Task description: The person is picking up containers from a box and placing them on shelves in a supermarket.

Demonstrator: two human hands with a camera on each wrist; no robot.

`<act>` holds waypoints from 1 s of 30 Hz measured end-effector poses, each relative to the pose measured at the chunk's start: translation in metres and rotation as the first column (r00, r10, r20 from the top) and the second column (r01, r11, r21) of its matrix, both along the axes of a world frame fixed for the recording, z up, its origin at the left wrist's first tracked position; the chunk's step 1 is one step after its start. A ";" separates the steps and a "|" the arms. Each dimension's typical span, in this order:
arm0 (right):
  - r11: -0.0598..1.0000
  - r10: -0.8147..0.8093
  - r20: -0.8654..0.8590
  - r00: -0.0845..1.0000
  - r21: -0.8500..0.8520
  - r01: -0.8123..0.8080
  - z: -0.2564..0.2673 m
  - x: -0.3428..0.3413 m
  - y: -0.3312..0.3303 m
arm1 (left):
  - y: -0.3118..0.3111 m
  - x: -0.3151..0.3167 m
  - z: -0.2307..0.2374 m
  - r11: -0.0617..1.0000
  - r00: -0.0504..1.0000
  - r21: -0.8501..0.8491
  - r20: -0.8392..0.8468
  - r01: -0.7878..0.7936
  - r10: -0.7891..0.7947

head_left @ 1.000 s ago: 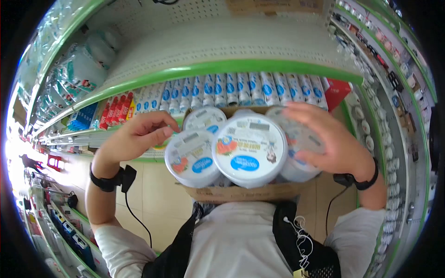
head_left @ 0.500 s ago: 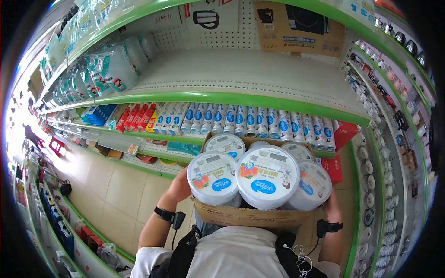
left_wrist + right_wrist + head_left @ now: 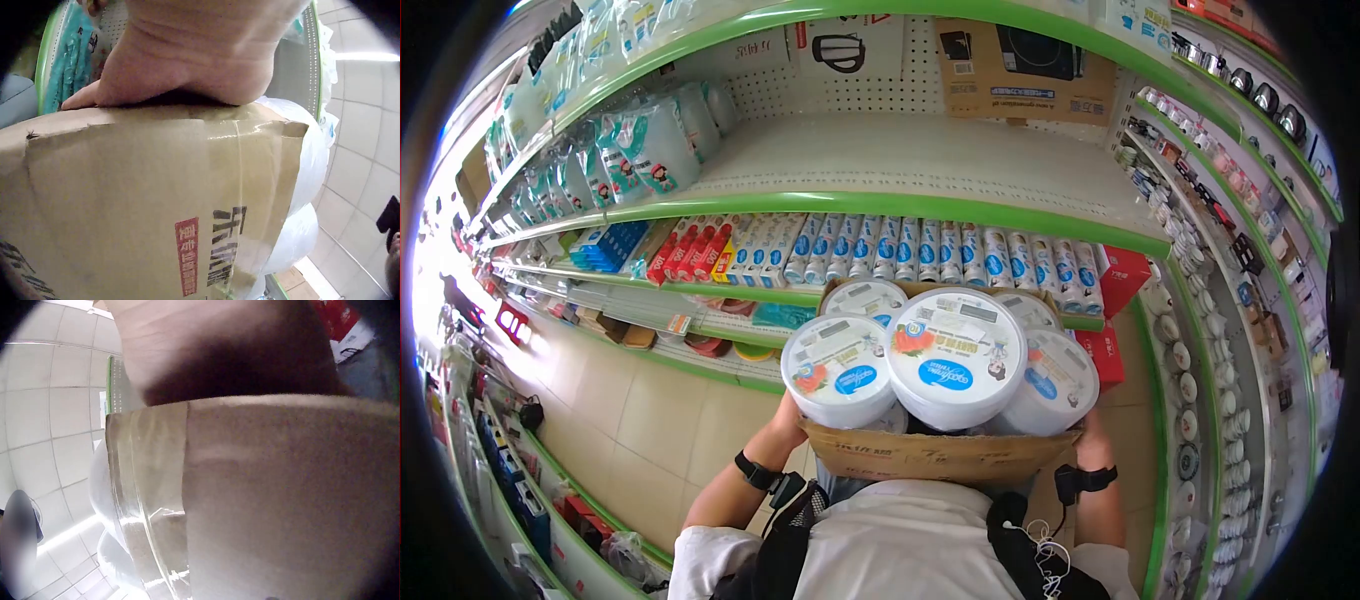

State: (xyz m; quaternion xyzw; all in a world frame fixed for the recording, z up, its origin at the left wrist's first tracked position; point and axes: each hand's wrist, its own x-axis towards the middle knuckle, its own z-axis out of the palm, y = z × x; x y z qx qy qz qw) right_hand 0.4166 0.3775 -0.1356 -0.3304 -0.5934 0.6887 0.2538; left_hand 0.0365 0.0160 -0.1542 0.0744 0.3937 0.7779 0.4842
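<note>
Five round white plastic tubs with blue ovals on their lids (image 3: 955, 358) show in the head view, rising above the rim of an open brown cardboard box (image 3: 940, 455), which sits in front of the person's white shirt (image 3: 905, 540). The left hand (image 3: 792, 424) is at the box's left side, the right hand (image 3: 1092, 442) at its right. Beyond the box stands a row of white-and-blue cylindrical packs (image 3: 910, 250); just right of it is a red carton (image 3: 1102, 358).

In the left wrist view, that hand lies against the box beyond its printed panel, but I cannot tell whether this grip is curled.

In the right wrist view, the other hand meets the box near its taped edge, its fingers hidden, so that grip's state cannot be told either
</note>
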 end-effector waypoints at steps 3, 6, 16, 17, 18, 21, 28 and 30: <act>0.918 0.023 0.180 0.983 0.387 -0.092 0.007 0.026 -0.016 | -0.015 0.013 -0.002 0.990 0.996 0.115 -0.015 -0.080 0.082; 0.826 -0.001 0.279 0.960 0.542 -0.157 0.000 0.028 -0.015 | -0.023 0.029 0.013 0.981 0.972 0.146 -0.182 -0.124 0.150; 0.902 0.322 0.089 0.943 0.275 -0.333 0.009 -0.007 -0.027 | -0.072 0.068 0.036 0.925 0.906 0.139 -0.194 -0.353 0.375; 0.899 0.348 0.080 0.934 0.256 -0.356 0.007 -0.009 -0.026 | -0.078 0.073 0.039 0.917 0.898 0.133 -0.194 -0.375 0.395; 0.894 0.373 0.071 0.925 0.237 -0.379 0.006 -0.014 -0.027 | -0.084 0.080 0.041 0.909 0.889 0.128 -0.194 -0.397 0.416; 0.880 0.434 0.036 0.900 0.198 -0.433 0.009 -0.035 -0.019 | -0.093 0.087 0.051 0.885 0.862 0.129 -0.200 -0.447 0.465; 0.826 0.559 -0.019 0.829 0.097 -0.555 -0.013 -0.033 0.005 | -0.156 0.138 0.031 0.822 0.801 0.123 -0.185 -0.556 0.569; 0.811 0.584 -0.024 0.812 0.062 -0.581 -0.025 -0.025 0.008 | -0.155 0.133 0.039 0.807 0.789 0.114 -0.170 -0.580 0.591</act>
